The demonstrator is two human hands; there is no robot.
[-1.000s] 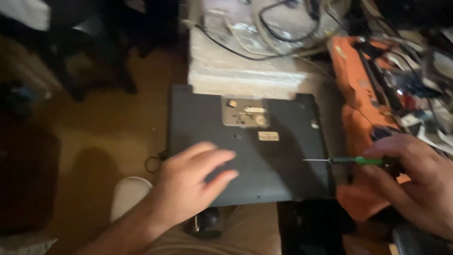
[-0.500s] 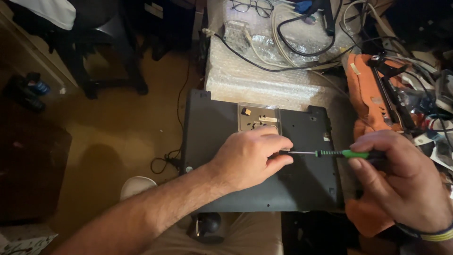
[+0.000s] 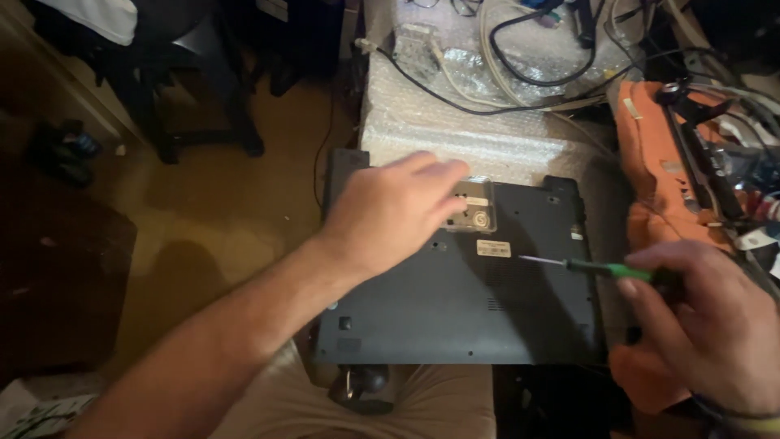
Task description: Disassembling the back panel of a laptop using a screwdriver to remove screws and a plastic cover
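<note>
While the right hand (image 3: 715, 325) pinches a green-handled screwdriver (image 3: 597, 268), the spread left hand (image 3: 390, 211) hovers over a matte laptop base (image 3: 463, 317).

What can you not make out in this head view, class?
- Laptop top-left area: hidden under the left hand.
- Screwdriver handle end: hidden in the right hand.
- Label print: too small.
- Right wrist: cut off by the frame's corner.
</note>
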